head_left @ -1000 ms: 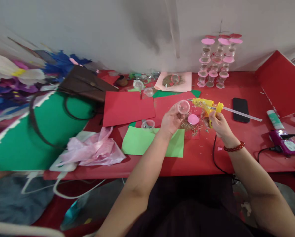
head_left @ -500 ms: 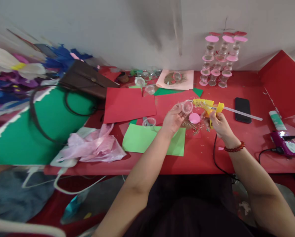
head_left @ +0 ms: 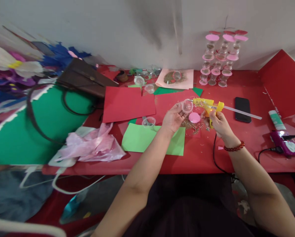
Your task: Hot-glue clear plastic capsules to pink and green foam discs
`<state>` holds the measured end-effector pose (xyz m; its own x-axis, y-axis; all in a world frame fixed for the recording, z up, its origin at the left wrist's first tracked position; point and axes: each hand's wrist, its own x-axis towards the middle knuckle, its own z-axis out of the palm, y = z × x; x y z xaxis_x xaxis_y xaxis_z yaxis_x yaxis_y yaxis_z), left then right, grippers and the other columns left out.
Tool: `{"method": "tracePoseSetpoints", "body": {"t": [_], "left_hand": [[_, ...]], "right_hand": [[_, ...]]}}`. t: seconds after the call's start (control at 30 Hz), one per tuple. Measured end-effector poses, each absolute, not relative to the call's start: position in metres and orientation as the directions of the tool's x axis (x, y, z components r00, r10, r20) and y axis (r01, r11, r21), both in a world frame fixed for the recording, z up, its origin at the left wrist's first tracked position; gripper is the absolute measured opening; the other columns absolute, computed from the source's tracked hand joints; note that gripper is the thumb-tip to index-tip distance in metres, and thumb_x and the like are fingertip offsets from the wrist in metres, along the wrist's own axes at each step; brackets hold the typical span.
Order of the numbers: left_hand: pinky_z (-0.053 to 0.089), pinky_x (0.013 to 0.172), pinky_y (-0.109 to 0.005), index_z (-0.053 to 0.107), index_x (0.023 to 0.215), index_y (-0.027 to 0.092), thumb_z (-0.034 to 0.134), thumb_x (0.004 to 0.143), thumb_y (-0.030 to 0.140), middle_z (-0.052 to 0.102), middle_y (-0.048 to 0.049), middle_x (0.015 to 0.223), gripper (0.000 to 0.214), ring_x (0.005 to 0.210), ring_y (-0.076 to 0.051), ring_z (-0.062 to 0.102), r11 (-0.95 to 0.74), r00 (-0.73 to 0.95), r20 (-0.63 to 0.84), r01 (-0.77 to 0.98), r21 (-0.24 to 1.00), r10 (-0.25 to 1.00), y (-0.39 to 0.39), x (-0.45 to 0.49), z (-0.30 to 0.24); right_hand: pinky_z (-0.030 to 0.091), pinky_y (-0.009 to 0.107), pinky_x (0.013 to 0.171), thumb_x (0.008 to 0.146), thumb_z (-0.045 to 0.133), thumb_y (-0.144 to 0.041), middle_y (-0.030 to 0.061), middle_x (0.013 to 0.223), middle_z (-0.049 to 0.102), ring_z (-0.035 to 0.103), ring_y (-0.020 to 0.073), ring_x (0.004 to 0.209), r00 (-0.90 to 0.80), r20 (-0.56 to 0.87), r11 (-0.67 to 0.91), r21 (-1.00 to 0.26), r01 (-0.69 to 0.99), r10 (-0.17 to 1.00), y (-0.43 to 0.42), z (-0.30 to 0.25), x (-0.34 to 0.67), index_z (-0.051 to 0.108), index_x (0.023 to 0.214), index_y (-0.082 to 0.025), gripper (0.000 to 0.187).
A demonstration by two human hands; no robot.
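Observation:
My left hand [head_left: 174, 118] grips a small clear plastic cup [head_left: 187, 106] by its side, its round opening tilted up. Wrapped around the handle of a yellow hot glue gun [head_left: 206, 104] is my right hand [head_left: 218, 121]. The gun's nozzle meets the cup's rim at the upper edge; whether glue is flowing I cannot tell. A long clear glue stick [head_left: 243, 112] sticks out of the gun's back. Just below the cup, a pink paper disc [head_left: 194, 117] lies among scattered glue scraps [head_left: 196, 128].
Stacked clear cups with pink discs [head_left: 214, 61] stand at the back right. A phone [head_left: 242, 109], a glue tube [head_left: 277, 120] and a purple power socket [head_left: 287, 143] lie to the right. Green paper [head_left: 134, 141], a pink plastic bag [head_left: 93, 144] and a brown bag [head_left: 85, 77] are left.
Both hands, the cup and the glue gun hold almost the same position, nozzle at the rim. The view has shifted very slightly.

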<state>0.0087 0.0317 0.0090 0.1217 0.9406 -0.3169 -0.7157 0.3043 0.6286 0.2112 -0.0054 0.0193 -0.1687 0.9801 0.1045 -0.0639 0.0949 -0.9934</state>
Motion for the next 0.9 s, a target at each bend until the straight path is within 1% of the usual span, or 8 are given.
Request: {"method": "tracePoseSetpoints", "body": {"t": [0.1,0.27,0.37,0.43,0.6,0.67,0.8,0.9], "left_hand": [[0.054,0.095,-0.029,0.072,0.102,0.018,0.075,0.086,0.015,0.077,-0.0049,0.097,0.017,0.093,-0.015,0.074,0.303,0.117,-0.321,-0.719,0.625,0.940,0.0320,0.0089,0.0093],[0.054,0.090,-0.027,0.072,0.097,0.016,0.069,0.089,0.010,0.076,-0.0057,0.095,0.011,0.091,-0.015,0.073,0.315,0.120,-0.340,-0.732,0.604,0.933,0.0321,0.0088,0.0119],[0.053,0.090,-0.027,0.073,0.096,0.017,0.069,0.088,0.010,0.076,-0.0064,0.096,0.011,0.092,-0.015,0.073,0.313,0.115,-0.342,-0.729,0.609,0.933,0.0327,0.0083,0.0115],[0.054,0.090,-0.028,0.072,0.098,0.017,0.071,0.086,0.011,0.076,-0.0064,0.097,0.014,0.091,-0.016,0.073,0.306,0.108,-0.338,-0.726,0.616,0.935,0.0332,0.0079,0.0102],[0.055,0.090,-0.031,0.072,0.108,0.019,0.072,0.081,0.012,0.077,-0.0076,0.101,0.028,0.096,-0.018,0.074,0.295,0.108,-0.319,-0.723,0.625,0.942,0.0341,0.0070,0.0079],[0.055,0.088,-0.031,0.072,0.106,0.019,0.071,0.081,0.011,0.077,-0.0075,0.101,0.026,0.095,-0.018,0.073,0.295,0.103,-0.326,-0.726,0.621,0.940,0.0341,0.0074,0.0086],[0.054,0.082,-0.029,0.071,0.098,0.017,0.069,0.084,0.010,0.077,-0.0071,0.097,0.016,0.090,-0.017,0.072,0.296,0.086,-0.353,-0.743,0.600,0.932,0.0335,0.0091,0.0119],[0.053,0.080,-0.028,0.071,0.097,0.016,0.066,0.086,0.010,0.077,-0.0074,0.096,0.013,0.088,-0.016,0.072,0.299,0.086,-0.364,-0.754,0.585,0.928,0.0331,0.0094,0.0136]], "right_hand": [[0.032,0.025,0.041,0.076,0.062,-0.093,-0.0053,0.050,0.050,0.041,0.0079,0.042,-0.163,0.103,0.093,-0.993,-0.070,0.981,-0.0051,0.0199,0.2105,0.067,0.078,-0.022,0.071],[0.033,0.025,0.042,0.077,0.062,-0.092,-0.0052,0.048,0.050,0.042,0.0078,0.041,-0.147,0.112,0.104,-0.992,-0.066,0.983,-0.0052,0.0220,0.2091,0.066,0.075,-0.022,0.071],[0.032,0.025,0.041,0.076,0.062,-0.093,-0.0051,0.049,0.051,0.041,0.0075,0.041,-0.144,0.107,0.100,-0.993,-0.058,0.984,-0.0047,0.0223,0.2092,0.066,0.075,-0.022,0.071],[0.032,0.025,0.041,0.075,0.062,-0.094,-0.0048,0.050,0.051,0.042,0.0075,0.041,-0.141,0.101,0.094,-0.994,-0.058,0.985,-0.0043,0.0220,0.2094,0.066,0.075,-0.022,0.072],[0.032,0.025,0.040,0.075,0.062,-0.094,-0.0049,0.050,0.050,0.041,0.0073,0.041,-0.134,0.090,0.082,-0.994,-0.066,0.987,-0.0040,0.0209,0.2099,0.066,0.076,-0.021,0.073],[0.032,0.025,0.040,0.074,0.063,-0.094,-0.0049,0.051,0.050,0.041,0.0074,0.041,-0.130,0.092,0.084,-0.994,-0.071,0.987,-0.0039,0.0208,0.2097,0.066,0.076,-0.021,0.072],[0.032,0.024,0.040,0.074,0.064,-0.093,-0.0046,0.052,0.051,0.041,0.0074,0.042,-0.123,0.095,0.085,-0.993,-0.082,0.988,-0.0039,0.0212,0.2093,0.066,0.076,-0.022,0.071],[0.032,0.024,0.040,0.074,0.065,-0.092,-0.0045,0.053,0.051,0.041,0.0070,0.042,-0.124,0.100,0.091,-0.992,-0.083,0.987,-0.0043,0.0219,0.2093,0.065,0.075,-0.022,0.071]]}}
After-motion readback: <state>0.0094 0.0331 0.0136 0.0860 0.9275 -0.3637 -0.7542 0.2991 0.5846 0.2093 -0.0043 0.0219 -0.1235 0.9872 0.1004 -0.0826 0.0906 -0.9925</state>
